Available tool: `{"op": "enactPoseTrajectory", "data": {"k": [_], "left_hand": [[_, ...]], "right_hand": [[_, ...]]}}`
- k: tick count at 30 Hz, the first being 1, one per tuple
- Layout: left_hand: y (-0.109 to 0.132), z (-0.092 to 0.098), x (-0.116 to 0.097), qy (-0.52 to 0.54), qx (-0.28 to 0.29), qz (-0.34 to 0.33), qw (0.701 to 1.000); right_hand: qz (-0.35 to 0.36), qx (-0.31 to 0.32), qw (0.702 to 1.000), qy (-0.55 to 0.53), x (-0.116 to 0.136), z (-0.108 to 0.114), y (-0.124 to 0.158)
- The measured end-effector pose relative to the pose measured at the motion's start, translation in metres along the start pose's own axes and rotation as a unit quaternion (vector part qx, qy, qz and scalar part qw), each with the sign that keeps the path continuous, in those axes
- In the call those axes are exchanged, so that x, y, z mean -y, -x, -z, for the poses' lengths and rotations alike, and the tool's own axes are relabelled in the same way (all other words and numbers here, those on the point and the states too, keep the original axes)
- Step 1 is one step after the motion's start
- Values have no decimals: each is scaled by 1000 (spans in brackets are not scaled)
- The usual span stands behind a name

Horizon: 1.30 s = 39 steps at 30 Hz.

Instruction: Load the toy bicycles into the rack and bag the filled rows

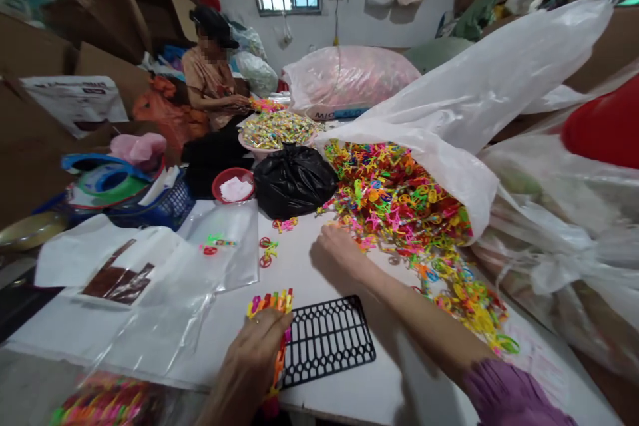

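Observation:
My left hand [252, 349] lies over the left end of a black plastic grid rack [329, 338], fingers together around a row of bright plastic pieces [269, 301]. Their tops stick up past my fingers in pink, orange, red and yellow. My right hand [342, 247] reaches out to the near edge of a heap of small colourful plastic toys [394, 196]. Its fingers are curled, and I cannot make out what is in them. The heap spills from a large white plastic bag [439, 160] onto the white table [224, 319].
A black tied bag [295, 180], a red bowl [233, 185] with white bits, and clear plastic bags [164, 306] lie around. A basin of wrapped items [279, 130] stands farther back. Across the table sits another person [212, 80]. A blue basket [160, 206] is at left.

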<state>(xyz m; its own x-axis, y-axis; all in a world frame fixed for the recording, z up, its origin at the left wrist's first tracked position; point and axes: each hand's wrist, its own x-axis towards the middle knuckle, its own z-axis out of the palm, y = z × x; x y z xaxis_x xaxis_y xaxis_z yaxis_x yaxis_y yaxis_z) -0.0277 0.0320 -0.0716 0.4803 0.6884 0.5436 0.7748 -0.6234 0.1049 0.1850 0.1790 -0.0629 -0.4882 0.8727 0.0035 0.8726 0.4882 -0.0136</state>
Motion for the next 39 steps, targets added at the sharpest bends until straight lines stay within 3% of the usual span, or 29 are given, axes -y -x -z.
{"op": "enactPoseTrajectory", "data": {"k": [2,4,7,11,16,20,23,26,29,33,35,39], "left_hand": [[-1,0,4,8,-2,-14,1000],[-1,0,8,19,-1,-29,999],[-1,3,12,25,5,-28,999],[-3,9,9,17,12,-35,999],[-6,15,8,21,36,6,999],[-15,13,17,25,73,59,995],[-28,13,22,26,102,108,988],[-46,21,17,47,60,166,983],[-66,33,2,145,14,240,960],[-84,40,-20,336,139,315,877],[-88,39,-30,392,159,320,847],[-85,42,-36,378,129,299,867]], "right_hand": [[97,-9,995,-9,10,-9,28],[123,-21,992,-31,14,-17,51],[8,-43,996,-76,13,-21,66],[-146,-17,986,-82,21,-17,49],[-197,-15,964,-176,35,-10,38],[-204,-58,920,-331,42,-11,58],[-200,-52,866,-456,50,-13,72],[-176,-59,833,-521,58,-4,83],[-129,-72,862,-484,65,16,92],[-64,-80,914,-393,73,40,105],[-43,-83,926,-366,74,46,110],[-42,-93,932,-347,77,44,117]]}}
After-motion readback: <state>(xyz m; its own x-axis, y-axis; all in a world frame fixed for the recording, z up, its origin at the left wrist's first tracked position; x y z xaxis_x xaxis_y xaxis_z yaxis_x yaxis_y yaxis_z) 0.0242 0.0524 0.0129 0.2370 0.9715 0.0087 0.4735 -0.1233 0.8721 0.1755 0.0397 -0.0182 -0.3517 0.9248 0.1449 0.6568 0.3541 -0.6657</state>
